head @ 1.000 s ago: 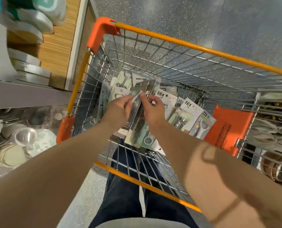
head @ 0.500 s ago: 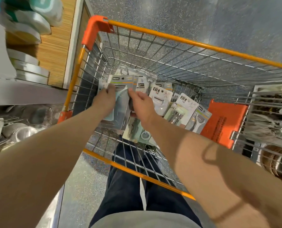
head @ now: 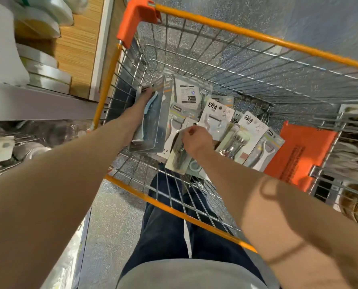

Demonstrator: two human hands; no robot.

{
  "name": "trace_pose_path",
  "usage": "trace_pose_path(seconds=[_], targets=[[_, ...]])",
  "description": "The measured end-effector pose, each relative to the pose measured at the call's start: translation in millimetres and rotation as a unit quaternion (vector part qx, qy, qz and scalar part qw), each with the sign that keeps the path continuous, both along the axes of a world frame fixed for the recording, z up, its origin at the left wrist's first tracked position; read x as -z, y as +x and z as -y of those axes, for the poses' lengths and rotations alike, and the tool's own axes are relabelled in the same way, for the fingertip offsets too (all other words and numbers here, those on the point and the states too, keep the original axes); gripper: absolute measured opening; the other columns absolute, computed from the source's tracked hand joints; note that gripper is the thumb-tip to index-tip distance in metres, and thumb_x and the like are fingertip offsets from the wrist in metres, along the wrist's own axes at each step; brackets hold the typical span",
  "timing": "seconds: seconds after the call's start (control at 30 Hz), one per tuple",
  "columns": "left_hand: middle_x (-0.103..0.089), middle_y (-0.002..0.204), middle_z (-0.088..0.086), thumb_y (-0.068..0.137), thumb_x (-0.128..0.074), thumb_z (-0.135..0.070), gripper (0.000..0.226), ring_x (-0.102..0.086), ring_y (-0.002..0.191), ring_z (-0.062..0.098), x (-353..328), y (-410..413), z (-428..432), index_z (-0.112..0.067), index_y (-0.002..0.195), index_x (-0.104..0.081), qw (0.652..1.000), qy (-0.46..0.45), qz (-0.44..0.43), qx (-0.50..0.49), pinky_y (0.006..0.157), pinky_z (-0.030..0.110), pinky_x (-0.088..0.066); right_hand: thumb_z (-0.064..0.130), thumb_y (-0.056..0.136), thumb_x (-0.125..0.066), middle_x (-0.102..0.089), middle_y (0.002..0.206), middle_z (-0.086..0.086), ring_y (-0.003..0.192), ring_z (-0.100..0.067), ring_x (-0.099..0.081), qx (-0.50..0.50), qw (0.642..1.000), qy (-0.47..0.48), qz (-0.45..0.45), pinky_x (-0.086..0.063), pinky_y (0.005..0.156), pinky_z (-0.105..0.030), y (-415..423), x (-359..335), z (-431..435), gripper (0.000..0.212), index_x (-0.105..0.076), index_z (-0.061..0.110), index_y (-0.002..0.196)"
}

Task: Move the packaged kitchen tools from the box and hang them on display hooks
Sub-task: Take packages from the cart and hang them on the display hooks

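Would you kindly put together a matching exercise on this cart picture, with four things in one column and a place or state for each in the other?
Things
1. left hand
2. right hand
3. orange panel
4. dark trousers

Places and states
a. sits at the right side of the cart
b. pinches a packet in the middle of the cart
c. show through the wires at the cart's near side
d. grips a stack of packets near the cart's left wall

Pairs: 1-d, 2-b, 3-a, 4-c
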State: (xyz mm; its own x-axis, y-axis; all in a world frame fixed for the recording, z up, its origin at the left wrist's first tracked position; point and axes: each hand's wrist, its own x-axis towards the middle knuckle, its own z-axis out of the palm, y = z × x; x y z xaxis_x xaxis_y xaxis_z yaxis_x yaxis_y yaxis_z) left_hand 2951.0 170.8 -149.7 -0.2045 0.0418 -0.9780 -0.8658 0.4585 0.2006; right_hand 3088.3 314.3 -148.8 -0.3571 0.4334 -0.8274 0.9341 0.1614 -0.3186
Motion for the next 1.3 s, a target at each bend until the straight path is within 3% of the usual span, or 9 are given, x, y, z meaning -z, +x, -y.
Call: trace_pose_path(seconds=[0.23, 0.4, 0.57, 0.8, 0.93, 1.07, 1.13, 1.2, 1.3], targets=[[-0.071, 0.129, 0.005, 0.041, -0.060, -0.106, 0.115, -0.069, 0.114, 0.030, 4, -1, 7, -0.033, 0.129, -0.071, 0.999, -0.019, -0.023, 0.019, 0.106, 0.050, -0.049, 0.033, 0.104, -0.051, -0.065, 0.094, 0.001, 0.088, -0.026, -0.063, -0.137, 0.989, 0.046, -0.004, -0.057, 0.080, -0.040, -14, 6, 16, 0.027, -0.051, 0.025, 0.130], [-0.058, 0.141, 0.000, 0.079, -0.052, -0.090, 0.097, -0.055, 0.127, 0.023, -15, 2, -5, -0.021, 0.148, -0.053, 0.996, -0.026, -0.063, 0.065, 0.109, 0.035, -0.035, 0.033, 0.104, -0.050, -0.062, 0.093, -0.001, 0.088, -0.028, -0.061, -0.171, 0.979, 0.100, 0.058, -0.043, 0.069, -0.035, -31, 15, 11, 0.037, -0.041, 0.017, 0.136], [-0.055, 0.151, 0.008, 0.056, -0.055, -0.102, 0.127, -0.054, 0.134, 0.032, 1, 1, 1, -0.017, 0.151, -0.051, 0.993, -0.037, -0.060, 0.091, 0.116, 0.049, -0.039, 0.040, 0.102, -0.053, -0.065, 0.108, -0.004, 0.104, -0.031, -0.067, -0.158, 0.978, 0.106, 0.084, -0.042, 0.071, -0.037, -44, 23, -1, 0.066, -0.022, 0.017, 0.155], [-0.041, 0.162, 0.008, 0.079, -0.048, -0.092, 0.110, -0.042, 0.145, 0.030, 13, 2, -2, -0.017, 0.158, -0.040, 0.989, -0.031, -0.078, 0.121, 0.119, 0.045, -0.031, 0.035, 0.098, -0.065, -0.065, 0.113, -0.007, 0.096, -0.031, -0.063, -0.220, 0.962, 0.153, 0.055, -0.041, 0.068, -0.035, -55, 32, -19, 0.036, -0.051, 0.021, 0.128], [-0.031, 0.168, 0.006, 0.081, -0.045, -0.092, 0.112, -0.032, 0.152, 0.029, 13, 1, -3, -0.017, 0.162, -0.031, 0.987, -0.034, -0.075, 0.135, 0.122, 0.046, -0.023, 0.031, 0.095, -0.069, -0.056, 0.127, -0.009, 0.109, -0.033, -0.063, -0.224, 0.966, 0.127, 0.017, -0.054, 0.083, -0.039, -67, 38, -28, 0.034, -0.061, 0.023, 0.127], [-0.035, 0.166, 0.006, 0.077, -0.043, -0.096, 0.115, -0.035, 0.150, 0.028, 14, -1, -3, -0.017, 0.161, -0.035, 0.984, -0.042, -0.093, 0.145, 0.121, 0.046, -0.025, 0.033, 0.095, -0.067, -0.052, 0.135, -0.007, 0.128, -0.034, -0.046, -0.272, 0.950, 0.152, -0.025, -0.045, 0.101, -0.044, -78, 40, -34, 0.027, -0.064, 0.029, 0.122], [-0.037, 0.164, 0.006, 0.081, -0.042, -0.093, 0.109, -0.037, 0.149, 0.027, 13, -1, -5, -0.017, 0.159, -0.038, 0.981, -0.035, -0.119, 0.146, 0.120, 0.044, -0.027, 0.036, 0.096, -0.066, -0.064, 0.124, 0.001, 0.120, -0.029, -0.056, -0.228, 0.966, 0.113, -0.045, -0.047, 0.100, -0.042, -81, 40, -36, 0.013, -0.060, 0.038, 0.107], [-0.042, 0.161, 0.005, 0.082, -0.043, -0.092, 0.105, -0.041, 0.147, 0.026, 11, -1, -6, -0.018, 0.157, -0.041, 0.980, -0.028, -0.140, 0.140, 0.119, 0.043, -0.029, 0.036, 0.094, -0.069, -0.073, 0.094, 0.006, 0.087, -0.023, -0.071, -0.125, 0.989, 0.035, -0.069, -0.056, 0.082, -0.038, -83, 41, -40, 0.015, -0.055, 0.037, 0.092], [-0.053, 0.152, 0.003, 0.078, -0.046, -0.094, 0.105, -0.049, 0.138, 0.026, 9, 0, -12, -0.020, 0.152, -0.049, 0.976, -0.019, -0.175, 0.129, 0.118, 0.045, -0.035, 0.028, 0.090, -0.079, -0.072, 0.070, 0.001, 0.056, -0.017, -0.065, 0.032, 0.992, -0.036, -0.116, -0.052, 0.059, -0.030, -82, 34, -46, 0.015, -0.065, 0.028, 0.087]])
